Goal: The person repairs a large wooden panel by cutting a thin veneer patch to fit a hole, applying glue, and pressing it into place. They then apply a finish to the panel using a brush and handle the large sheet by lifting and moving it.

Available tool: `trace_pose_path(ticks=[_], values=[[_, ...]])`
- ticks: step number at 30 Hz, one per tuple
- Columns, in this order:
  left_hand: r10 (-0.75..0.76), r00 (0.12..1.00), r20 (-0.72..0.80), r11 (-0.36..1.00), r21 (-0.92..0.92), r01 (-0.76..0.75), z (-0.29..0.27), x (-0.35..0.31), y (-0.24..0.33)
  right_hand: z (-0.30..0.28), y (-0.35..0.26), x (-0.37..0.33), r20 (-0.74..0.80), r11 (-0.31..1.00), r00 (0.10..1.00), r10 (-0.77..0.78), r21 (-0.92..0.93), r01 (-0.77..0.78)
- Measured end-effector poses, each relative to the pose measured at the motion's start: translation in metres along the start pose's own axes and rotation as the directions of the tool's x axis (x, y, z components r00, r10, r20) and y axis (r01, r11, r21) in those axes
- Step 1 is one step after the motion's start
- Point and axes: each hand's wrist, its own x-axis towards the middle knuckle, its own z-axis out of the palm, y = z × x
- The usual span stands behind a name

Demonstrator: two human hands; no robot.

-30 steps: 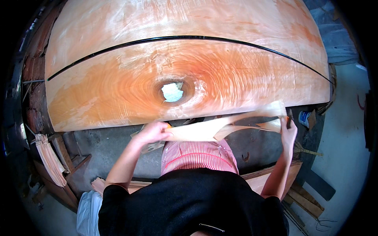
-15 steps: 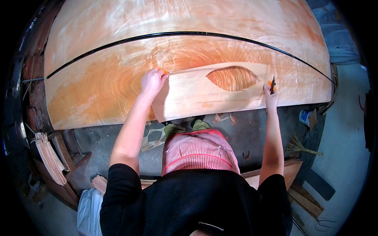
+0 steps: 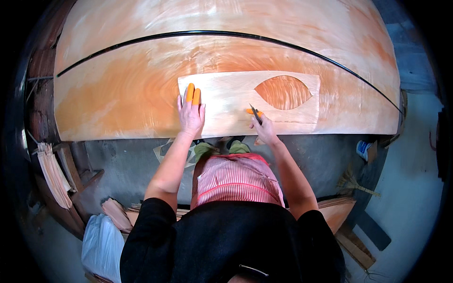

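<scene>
A pale wood veneer sheet (image 3: 226, 94) lies flat on a larger orange-brown veneer (image 3: 113, 104), near its front edge. Through the leaf-shaped hole in its right half, the grain of the veneer underneath (image 3: 284, 93) shows. My left hand (image 3: 190, 113) presses flat on the sheet's left end, fingers stretched out, with orange covers on two fingertips. In my right hand (image 3: 264, 128) is a slim dark craft knife (image 3: 255, 113), its tip pointing up and left over the sheet, left of the hole. Orange covers show on that hand too.
A long thin black strip (image 3: 207, 33) arcs across the large veneer beyond my hands. Below the front edge, veneer scraps (image 3: 174, 153) lie on the floor. A small broom (image 3: 356, 184) and a white-and-blue tub (image 3: 364, 149) are at right; stacked veneer strips (image 3: 54, 174) stand at left.
The smaller sheet has gone from raised and tilted to flat on the large veneer. My left hand has opened onto it; my right hand moved left from its right edge with the knife.
</scene>
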Motion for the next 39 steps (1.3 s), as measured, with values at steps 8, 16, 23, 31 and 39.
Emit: trace_pose_path(ticks=[8, 16, 23, 31, 39], values=[[-0.115, 0.992, 0.050, 0.990, 0.092, 0.110, 0.003, -0.033, -0.018, -0.006, -0.018, -0.010, -0.008, 0.933, 0.999, -0.040, -0.358, 0.034], [-0.148, 0.988, 0.043, 0.988, 0.046, 0.146, -0.002, -0.037, -0.018, -0.002, 0.003, -0.011, -0.062, 0.914, 0.995, -0.082, -0.403, 0.051], [-0.230, 0.973, 0.000, 0.970, 0.083, 0.229, 0.003, -0.029, -0.029, 0.014, -0.019, -0.022, 0.003, 0.829, 0.986, -0.167, -0.541, 0.142], [-0.355, 0.921, -0.161, 0.931, 0.031, 0.365, 0.008, -0.023, -0.028, 0.082, -0.065, -0.021, 0.452, 0.884, 0.886, -0.108, -0.364, 0.293], [-0.351, 0.927, -0.133, 0.931, 0.052, 0.361, 0.009, -0.027, -0.031, 0.133, -0.076, 0.015, 0.474, 0.600, 0.850, -0.229, -0.619, 0.507]])
